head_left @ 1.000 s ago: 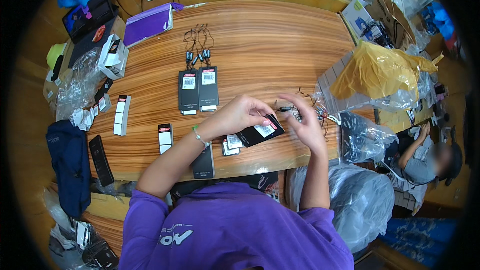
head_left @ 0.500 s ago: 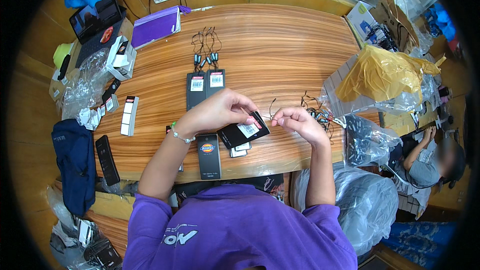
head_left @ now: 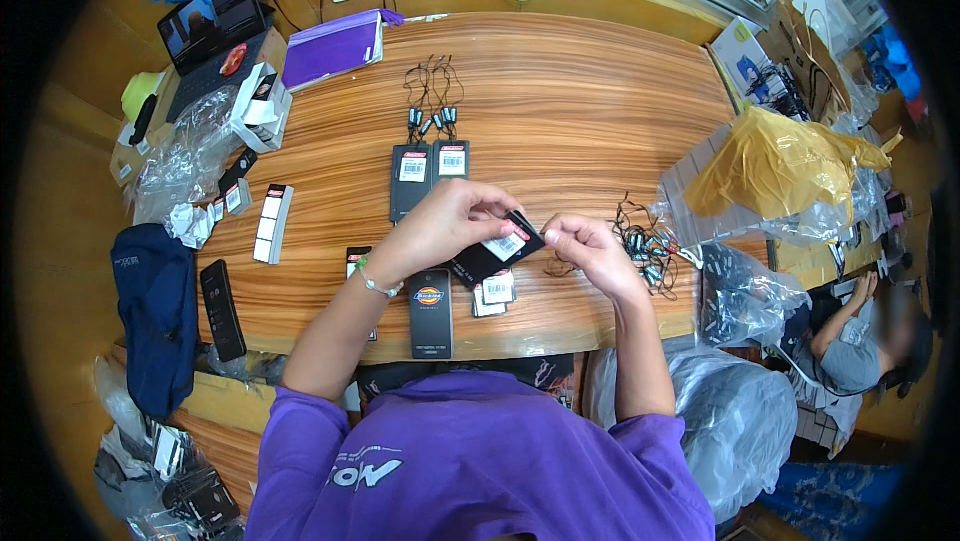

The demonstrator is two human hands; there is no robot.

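Observation:
My left hand grips a black hang tag with a white sticker, tilted above the table. At the tag's upper right corner, my right hand is closed in a pinch on a thin black string, mostly hidden by the fingers. Below the held tag lies a small pile of white stickers. A stack of dark hang tags rests at the table's near edge, beside my left wrist. Farther away, two finished-looking tag stacks lie side by side with their black strings stretched away from me.
A tangle of black strings lies right of my right hand, beside a clear plastic bag. Yellow plastic covers a box at the right. A sticker stack, phone and purple folder are on the left. Another person sits far right.
My right hand has moved in to the tag's corner. The tag is turned a little more upright in my left hand. The whole view has shifted slightly.

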